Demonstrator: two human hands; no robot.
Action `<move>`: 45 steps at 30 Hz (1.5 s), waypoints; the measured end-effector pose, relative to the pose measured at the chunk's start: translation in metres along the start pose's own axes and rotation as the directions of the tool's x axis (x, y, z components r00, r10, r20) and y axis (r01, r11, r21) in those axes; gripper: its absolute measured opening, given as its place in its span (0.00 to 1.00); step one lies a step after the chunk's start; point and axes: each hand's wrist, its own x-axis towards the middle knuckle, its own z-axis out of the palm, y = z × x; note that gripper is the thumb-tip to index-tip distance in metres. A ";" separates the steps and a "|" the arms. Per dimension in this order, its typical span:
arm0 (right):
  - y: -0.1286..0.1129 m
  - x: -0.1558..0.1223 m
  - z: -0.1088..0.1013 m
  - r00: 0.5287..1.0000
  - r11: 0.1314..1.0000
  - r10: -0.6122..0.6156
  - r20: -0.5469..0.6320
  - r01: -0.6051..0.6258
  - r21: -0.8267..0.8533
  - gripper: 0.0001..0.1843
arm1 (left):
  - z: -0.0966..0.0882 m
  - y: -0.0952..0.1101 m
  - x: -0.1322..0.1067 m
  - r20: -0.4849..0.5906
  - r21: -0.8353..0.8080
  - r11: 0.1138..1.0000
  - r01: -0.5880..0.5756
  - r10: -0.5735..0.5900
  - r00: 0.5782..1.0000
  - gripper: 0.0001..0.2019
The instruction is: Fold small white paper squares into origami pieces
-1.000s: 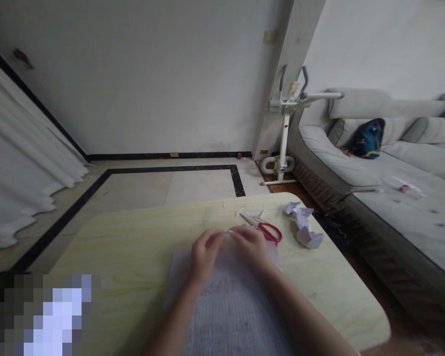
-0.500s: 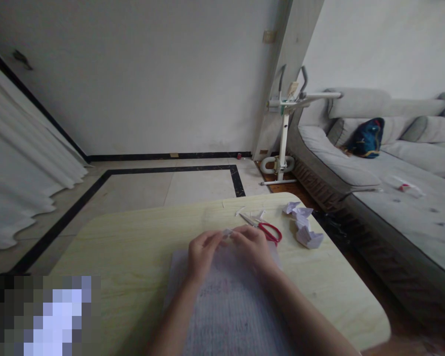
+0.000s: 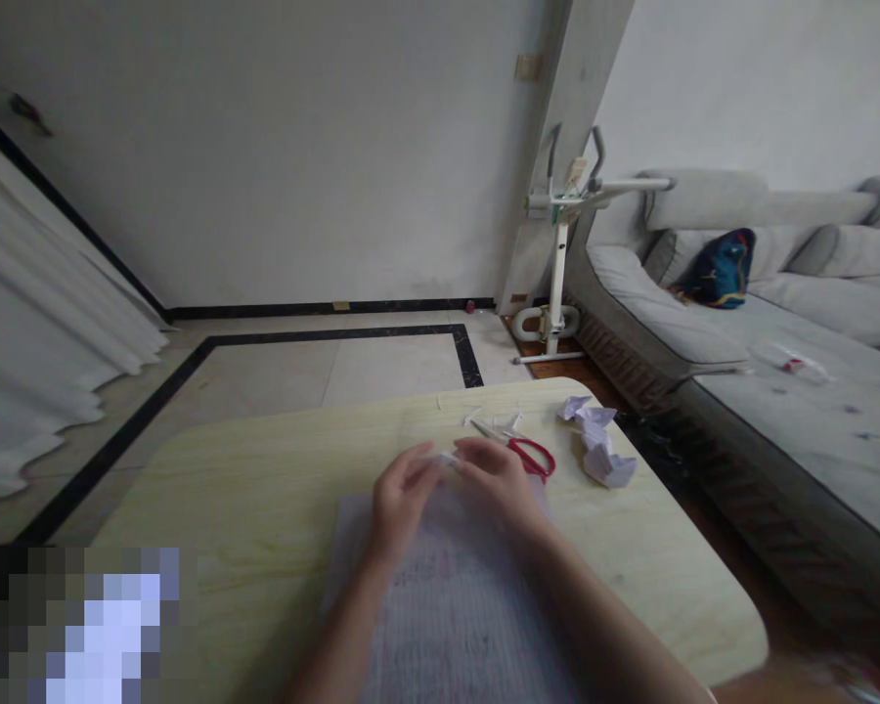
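My left hand (image 3: 400,499) and my right hand (image 3: 500,481) meet fingertip to fingertip over the far edge of a lined paper sheet (image 3: 447,596) on a pale wooden table (image 3: 264,489). Both pinch a small white paper piece (image 3: 447,458) between them. Red-handled scissors (image 3: 529,456) lie just beyond my right hand, partly hidden by it. Small paper scraps (image 3: 495,422) lie by the blades.
A crumpled white paper (image 3: 599,450) lies near the table's far right corner. To the right stands a grey sofa (image 3: 740,342) with a blue bag (image 3: 719,269). A white exercise machine (image 3: 557,264) stands by the pillar. White curtains (image 3: 36,342) hang at left.
My hands stay together on the small paper piece, fingers shifting slightly. The view has drifted a little, nothing else has moved.
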 end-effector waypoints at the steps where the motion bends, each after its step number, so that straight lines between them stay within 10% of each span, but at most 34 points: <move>1: -0.001 0.000 0.000 1.000 1.000 0.004 0.020 -0.003 -0.006 0.14 | 0.000 0.001 0.000 -0.003 -0.021 1.000 0.008 -0.009 1.000 0.18; 12: -0.003 -0.002 0.001 0.991 0.978 -0.137 -0.001 0.135 -0.160 0.07 | -0.001 -0.008 0.001 0.092 0.110 0.989 -0.101 0.091 0.992 0.11; 19: -0.002 -0.007 0.005 0.933 0.893 -0.345 -0.103 0.292 -0.343 0.05 | -0.001 -0.013 -0.002 -0.050 0.161 0.980 -0.113 0.122 0.991 0.11; 28: 0.005 -0.010 0.008 0.849 0.733 -0.525 0.059 0.487 -0.475 0.09 | 0.009 -0.008 -0.006 0.082 0.032 0.994 -0.103 0.100 0.992 0.14; 45: 0.003 -0.005 0.005 0.969 0.950 -0.247 0.023 0.246 -0.194 0.04 | 0.003 0.001 -0.003 0.045 0.067 0.998 -0.004 0.001 0.999 0.11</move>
